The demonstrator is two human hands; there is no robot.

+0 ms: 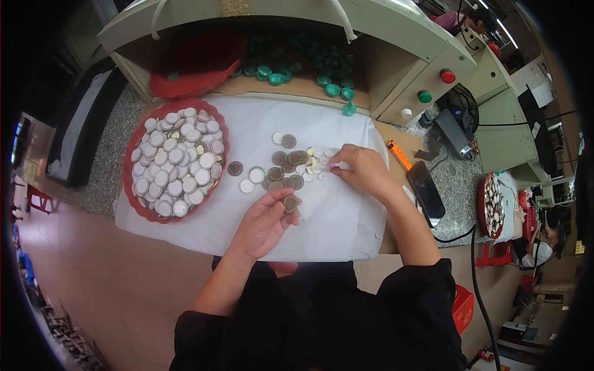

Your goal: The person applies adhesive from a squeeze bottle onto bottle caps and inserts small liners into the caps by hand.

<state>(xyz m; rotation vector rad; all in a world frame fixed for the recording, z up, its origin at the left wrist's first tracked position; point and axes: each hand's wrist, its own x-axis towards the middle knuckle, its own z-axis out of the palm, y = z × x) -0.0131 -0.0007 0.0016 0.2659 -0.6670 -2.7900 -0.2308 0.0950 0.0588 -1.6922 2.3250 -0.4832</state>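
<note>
White paper (247,240) on a bench, a disc (289,204) and two hands over it.

The left hand (266,221) pinches that disc near the paper's front edge; the right hand (365,169) grips a thin pinkish tool (333,165) beside loose discs (288,167). Left of them sits a red tray (134,205) heaped with more; behind, green cups (332,91) lie in a cabinet (396,83).

Your right hand (361,168) conceals part of the thin tool (330,166), your left hand (269,216) part of the brown disc (289,203), and shadow obscures rear green caps (331,60).
</note>
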